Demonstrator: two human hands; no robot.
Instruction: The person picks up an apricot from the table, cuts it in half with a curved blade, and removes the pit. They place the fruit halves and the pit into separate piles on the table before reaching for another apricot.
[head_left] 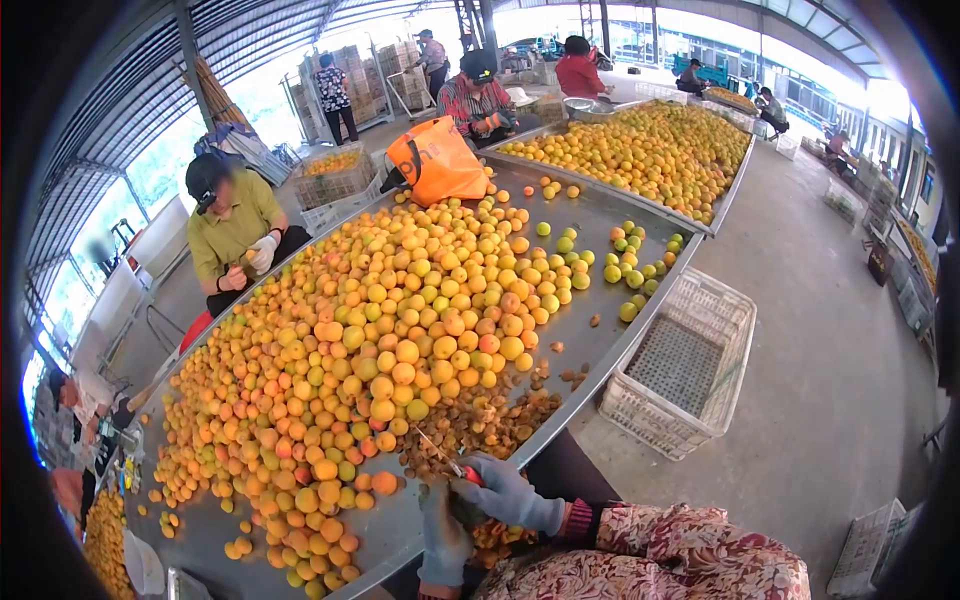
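Both my hands wear grey gloves at the near edge of a metal table. My right hand is closed around the red handle of a thin-bladed tool, its narrow metal tip pointing up and left. Close beside it, my left hand is upright with fingers curled; whatever it may hold is hidden. Beyond the hands lies a heap of brown fruit stones. A big pile of orange-yellow apricots covers much of the table. Opened orange fruit pieces show below my right hand.
An orange bag stands on the table's far side. Greener apricots lie near the right edge. A white plastic crate sits on the floor at right. A person works across the table; another apricot-filled table stands behind.
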